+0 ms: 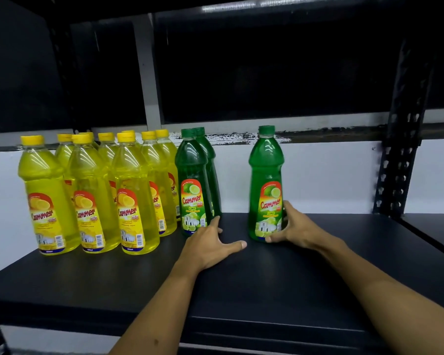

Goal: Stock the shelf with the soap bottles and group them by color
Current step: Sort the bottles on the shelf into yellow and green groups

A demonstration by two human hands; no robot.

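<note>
Black shelf (241,283) fills lower half of frame, white wall behind, dark metal rack upright (405,139) at right, dark upper shelf level across top.

Right hand (296,228), centre right of frame: fingers and thumb curled round lower part of lone green bottle (265,185), thumb low on front near the base, fingers wrapped on its right side. Bottle stands upright on shelf, green cap, "Cammer" lime label facing camera.

Left hand (212,240), centre of frame: spread, fingers straight, palm down on or just over shelf, thumb pointing right toward the lone green bottle without reaching it. Fingertips touch or sit just beside base of front green bottle (191,185) of the green pair; contact unclear. It grips nothing.

Green pair: front green bottle with second green bottle (210,175) directly behind it, both upright, centre of frame, clear gap between them and the lone green bottle on the right.

Yellow bottles (92,190): group at left of frame, just beside the green pair, upright in rows running front to back, yellow caps, lemon labels facing forward. Three in front row, more behind, partly hidden. Leftmost yellow bottle (45,198) stands slightly apart from the others.

Both forearms bare, entering from bottom of frame.
</note>
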